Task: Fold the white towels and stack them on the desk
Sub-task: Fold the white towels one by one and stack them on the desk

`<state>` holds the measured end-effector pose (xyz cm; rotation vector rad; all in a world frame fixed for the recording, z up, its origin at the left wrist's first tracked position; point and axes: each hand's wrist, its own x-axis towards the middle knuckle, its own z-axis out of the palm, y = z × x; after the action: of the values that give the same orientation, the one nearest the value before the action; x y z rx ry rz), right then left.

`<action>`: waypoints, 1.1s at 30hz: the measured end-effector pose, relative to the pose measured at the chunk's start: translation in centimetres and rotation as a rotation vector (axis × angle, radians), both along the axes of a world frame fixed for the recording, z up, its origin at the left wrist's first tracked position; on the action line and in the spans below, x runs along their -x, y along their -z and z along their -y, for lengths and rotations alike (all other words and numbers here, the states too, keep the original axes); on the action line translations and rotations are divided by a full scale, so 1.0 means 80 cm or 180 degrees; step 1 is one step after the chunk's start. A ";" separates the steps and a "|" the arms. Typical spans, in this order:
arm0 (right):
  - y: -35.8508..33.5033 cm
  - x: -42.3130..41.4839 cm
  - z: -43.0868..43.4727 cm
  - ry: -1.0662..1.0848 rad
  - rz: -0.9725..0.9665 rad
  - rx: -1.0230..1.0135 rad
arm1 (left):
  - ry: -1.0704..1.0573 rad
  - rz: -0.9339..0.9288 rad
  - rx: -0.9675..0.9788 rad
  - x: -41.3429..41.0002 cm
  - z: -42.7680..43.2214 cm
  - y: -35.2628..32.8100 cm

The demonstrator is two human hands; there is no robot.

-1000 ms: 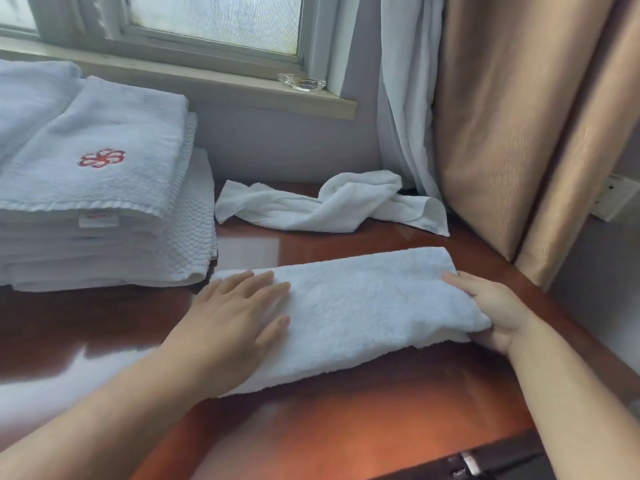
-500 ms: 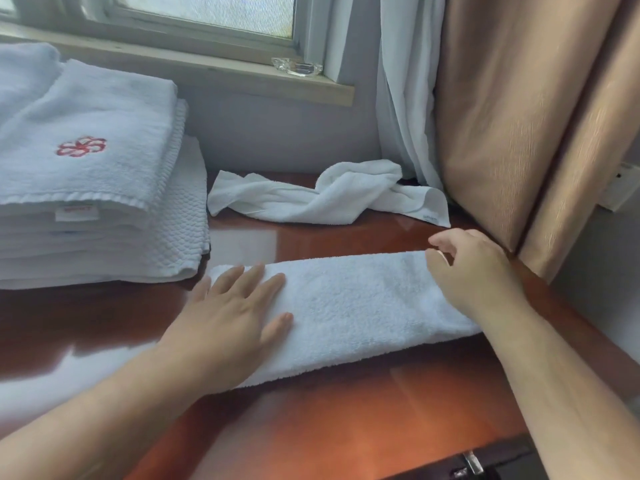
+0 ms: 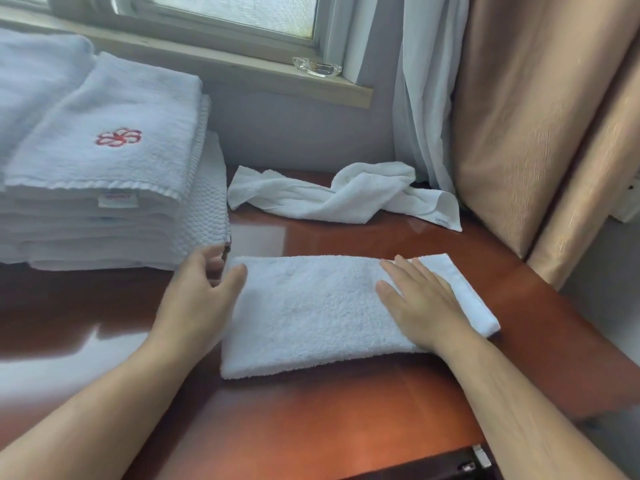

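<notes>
Folded towel (image 3: 311,313) lies flat on glossy reddish tabletop (image 3: 346,410), mid-front. Right hand (image 3: 419,306) pressed flat on its right half, fingers straight. Left hand (image 3: 197,299) at left end, fingers curled, thumb on edge; grip unclear. Crumpled towel (image 3: 339,195) behind; towel stack (image 3: 104,168) far left; windowsill (image 3: 242,64), tan curtain (image 3: 536,116) beyond.

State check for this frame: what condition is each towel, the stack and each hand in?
Front towel: folded into a strip, flat on the desk.
Back towel: crumpled, not folded.
Towel stack: folded, piled at the left.
Left hand: at the front towel's left end, thumb on it; grip unclear.
Right hand: flat, pressing on the front towel.
</notes>
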<state>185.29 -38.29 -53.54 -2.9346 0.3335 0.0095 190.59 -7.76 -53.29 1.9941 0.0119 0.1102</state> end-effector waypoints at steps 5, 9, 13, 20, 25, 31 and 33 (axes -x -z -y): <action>0.002 0.007 -0.023 -0.0101 0.0093 0.0044 | 0.0562 -0.0911 -0.0280 -0.001 -0.034 -0.031; 0.005 0.004 -0.054 -0.0276 0.0234 0.0050 | 0.1343 -0.1171 0.0179 0.020 -0.064 -0.036; 0.009 -0.006 -0.089 -0.0409 0.0523 0.0049 | 0.1179 -0.0974 0.0338 0.044 -0.094 -0.036; -0.019 0.025 -0.195 -0.1632 0.1481 -0.0531 | 0.0491 -0.1160 0.0818 0.064 -0.164 -0.059; -0.019 0.068 -0.289 -0.2391 0.1223 -0.0382 | -0.0037 -0.0922 0.1419 0.075 -0.187 -0.082; -0.009 0.072 -0.360 -0.1816 0.2765 -0.0455 | -0.0146 -0.0643 0.2063 0.098 -0.204 -0.117; -0.021 0.067 -0.372 -0.1724 0.3022 -0.0635 | -0.0101 -0.0528 0.2293 0.105 -0.211 -0.130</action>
<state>179.95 -8.50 -51.83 -2.3796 -0.5563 -1.1274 182.20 9.12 -42.89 1.2781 0.1670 -0.0389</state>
